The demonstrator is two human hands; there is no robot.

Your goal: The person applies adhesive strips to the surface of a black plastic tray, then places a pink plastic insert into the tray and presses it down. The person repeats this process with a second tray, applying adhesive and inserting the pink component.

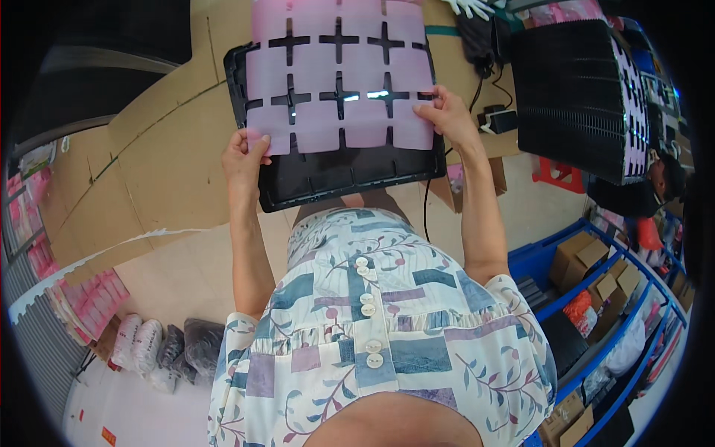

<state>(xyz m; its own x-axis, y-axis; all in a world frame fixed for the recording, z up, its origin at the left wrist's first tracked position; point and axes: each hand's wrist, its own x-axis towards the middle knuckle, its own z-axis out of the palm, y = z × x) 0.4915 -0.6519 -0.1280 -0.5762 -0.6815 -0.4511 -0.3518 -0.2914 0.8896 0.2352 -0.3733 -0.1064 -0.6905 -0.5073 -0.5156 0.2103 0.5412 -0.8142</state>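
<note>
A pink translucent sheet (363, 67) with rows of cross-shaped cut-outs lies over a shallow black plastic tray (350, 175). The tray's near part and raised rim show beyond the sheet's near edge, and dark surface shows through the crosses. My left hand (246, 156) is closed on the sheet's near left corner, thumb on top. At the sheet's right edge, my right hand (452, 119) pinches it between thumb and fingers. The sheet's far end runs out of view at the top.
Brown cardboard (160, 164) covers the table. To the right stands a stack of black trays (570, 97) above a red stool (557, 176). A white glove (469, 7) and a dark cable lie at the back. A blue rack (596, 298) holds boxes; filled bags (149, 343) sit lower left.
</note>
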